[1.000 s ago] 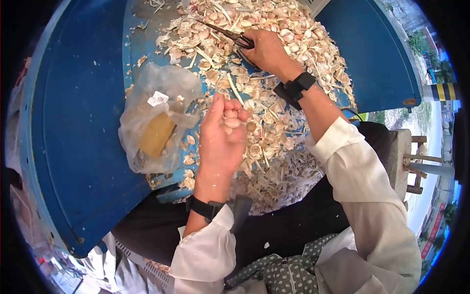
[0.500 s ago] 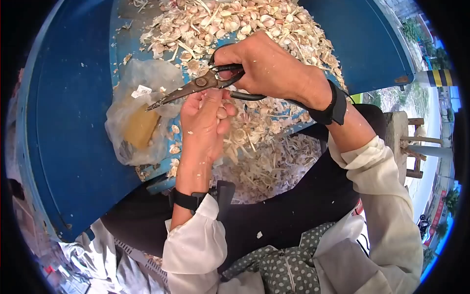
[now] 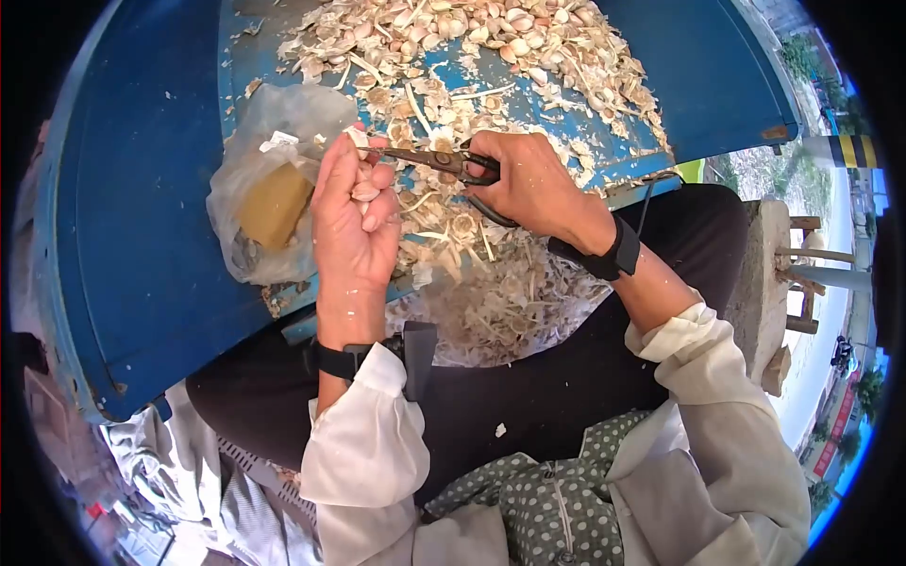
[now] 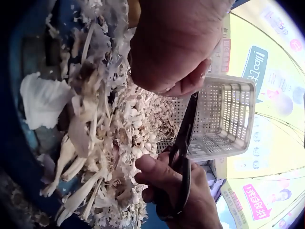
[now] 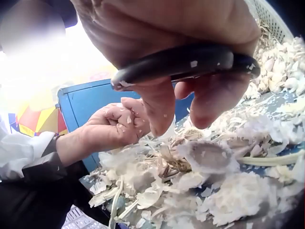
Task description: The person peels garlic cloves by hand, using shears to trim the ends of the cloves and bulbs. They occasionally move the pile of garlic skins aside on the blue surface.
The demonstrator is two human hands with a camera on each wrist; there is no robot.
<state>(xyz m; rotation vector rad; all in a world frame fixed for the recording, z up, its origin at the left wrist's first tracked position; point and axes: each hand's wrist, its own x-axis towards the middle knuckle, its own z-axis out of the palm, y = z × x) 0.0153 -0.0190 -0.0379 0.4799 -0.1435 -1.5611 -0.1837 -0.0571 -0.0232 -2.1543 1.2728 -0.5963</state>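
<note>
In the head view, the left hand is turned palm up, its curled fingers holding several garlic cloves. A pale clove is pinched at its fingertips. The right hand grips black-handled scissors, whose blade tips touch or nearly touch that clove. The left wrist view shows the scissors reaching up to the left hand's fingers, with the right hand round the handles. In the right wrist view a black handle loop crosses the right fingers; the left hand is beyond.
Garlic cloves are heaped at the back of the blue table, with husks and stems nearer. A plastic bag with a tan block lies on the left. A slotted basket stands behind the heap.
The right hand came from the heap to the left hand with the scissors, whose blades now meet the fingertips. The left hand moved left and up, and a clove now shows at its fingertips.
</note>
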